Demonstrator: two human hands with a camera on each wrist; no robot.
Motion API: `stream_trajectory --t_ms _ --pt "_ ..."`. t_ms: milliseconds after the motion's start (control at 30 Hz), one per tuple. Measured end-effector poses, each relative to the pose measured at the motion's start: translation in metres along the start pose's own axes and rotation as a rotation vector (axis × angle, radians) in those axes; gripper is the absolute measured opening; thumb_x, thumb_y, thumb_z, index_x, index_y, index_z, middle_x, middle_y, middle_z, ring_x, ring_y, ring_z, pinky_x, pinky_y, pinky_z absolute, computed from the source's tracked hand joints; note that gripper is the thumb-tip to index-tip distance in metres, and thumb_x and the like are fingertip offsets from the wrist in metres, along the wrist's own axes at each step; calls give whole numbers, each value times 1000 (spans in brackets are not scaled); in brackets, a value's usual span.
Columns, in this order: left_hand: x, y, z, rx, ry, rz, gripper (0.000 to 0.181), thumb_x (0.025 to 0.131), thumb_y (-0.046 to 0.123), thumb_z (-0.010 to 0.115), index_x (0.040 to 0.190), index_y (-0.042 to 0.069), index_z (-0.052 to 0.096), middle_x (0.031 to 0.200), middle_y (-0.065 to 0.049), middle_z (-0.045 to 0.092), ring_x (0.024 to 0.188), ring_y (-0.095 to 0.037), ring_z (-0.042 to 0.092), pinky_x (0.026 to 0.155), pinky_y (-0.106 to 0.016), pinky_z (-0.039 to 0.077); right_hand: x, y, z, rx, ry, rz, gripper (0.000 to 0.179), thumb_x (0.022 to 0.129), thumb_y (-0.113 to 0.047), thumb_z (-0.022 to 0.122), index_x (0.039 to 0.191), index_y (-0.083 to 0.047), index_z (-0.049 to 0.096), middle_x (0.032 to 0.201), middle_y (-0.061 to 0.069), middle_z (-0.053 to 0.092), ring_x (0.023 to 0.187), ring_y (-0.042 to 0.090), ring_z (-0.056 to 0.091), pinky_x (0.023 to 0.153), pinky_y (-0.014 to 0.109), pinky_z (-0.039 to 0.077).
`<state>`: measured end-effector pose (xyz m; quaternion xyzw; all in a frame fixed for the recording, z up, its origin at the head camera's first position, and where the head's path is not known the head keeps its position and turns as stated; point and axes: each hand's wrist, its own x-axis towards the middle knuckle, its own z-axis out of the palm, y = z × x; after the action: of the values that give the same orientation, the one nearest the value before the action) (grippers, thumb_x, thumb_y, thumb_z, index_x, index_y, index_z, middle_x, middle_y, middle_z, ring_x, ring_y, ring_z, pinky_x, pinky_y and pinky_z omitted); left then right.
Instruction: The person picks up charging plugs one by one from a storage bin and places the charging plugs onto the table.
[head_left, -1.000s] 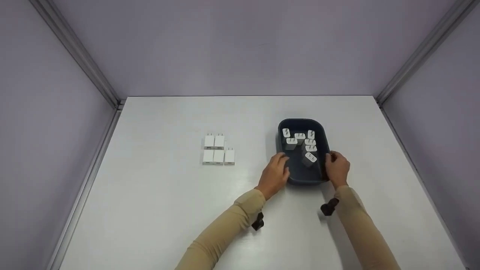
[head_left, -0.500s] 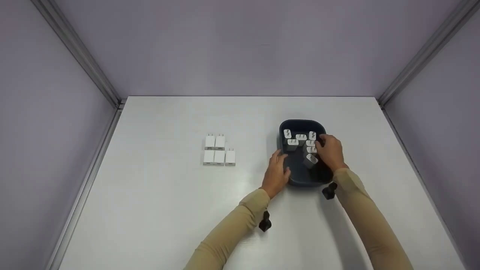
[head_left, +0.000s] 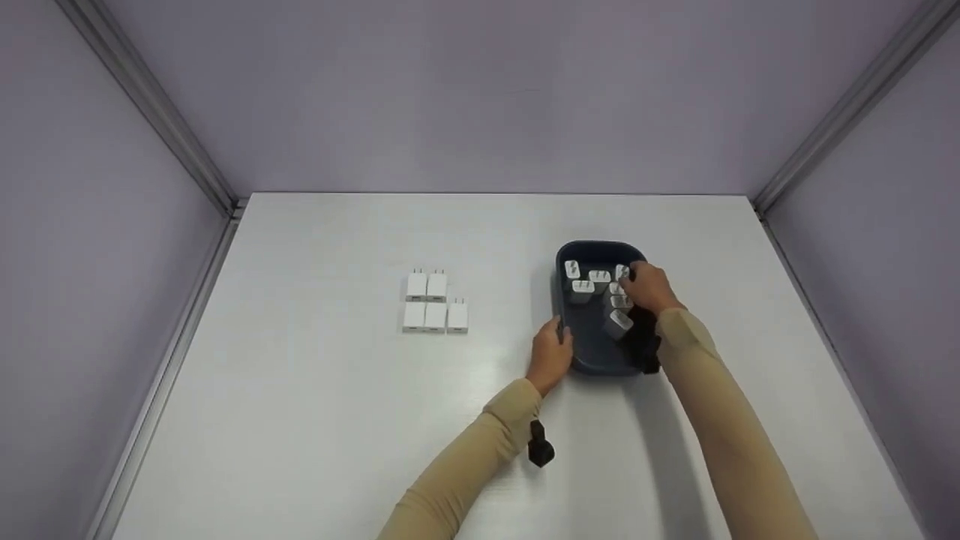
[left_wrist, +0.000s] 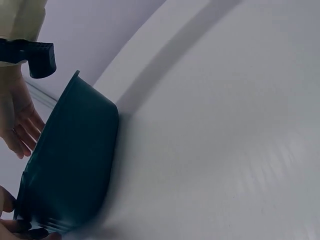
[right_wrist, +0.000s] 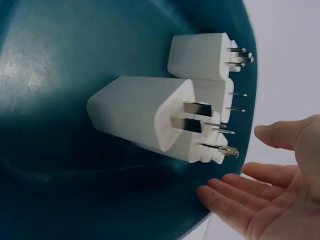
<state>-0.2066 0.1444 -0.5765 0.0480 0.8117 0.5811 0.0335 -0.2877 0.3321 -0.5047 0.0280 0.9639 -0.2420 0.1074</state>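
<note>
A deep plastic bin, dark blue in the head view and teal in the wrist views, holds several white plug chargers, most with prongs up. My left hand grips the bin's left rim, its thumb on the inner side; in the left wrist view its fingers curl at the wall. Over the right rim, my right hand reaches beside the row of chargers there. The right wrist view shows that hand with thumb and fingers apart and no charger between them.
Left of the bin, several more white chargers lie flat in two rows on the white table, prongs pointing away. Pale walls enclose the table at the back and both sides. A black camera is strapped below the left wrist.
My right hand has gone from the bin's right rim up and inward over the chargers. The left hand has slid slightly down along the left rim and closed on it.
</note>
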Motion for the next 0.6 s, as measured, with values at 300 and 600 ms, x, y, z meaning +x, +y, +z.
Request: stream_trajectory --t_ms 300,600 --pt "-1 2 1 -65 -90 -31 39 102 8 41 134 -13 45 132 -28 57 127 -32 56 105 -41 48 13 4 2 51 -81 51 59 98 -15 36 148 10 19 149 37 30 137 49 35 118 56 27" --pt "-3 4 3 -17 -85 -48 43 102 12 43 136 -14 43 136 -28 53 130 -34 53 106 -39 48 21 -6 5 6 -180 23 67 103 -40 34 153 -1 13 151 44 2 140 62 10 114 69 21"
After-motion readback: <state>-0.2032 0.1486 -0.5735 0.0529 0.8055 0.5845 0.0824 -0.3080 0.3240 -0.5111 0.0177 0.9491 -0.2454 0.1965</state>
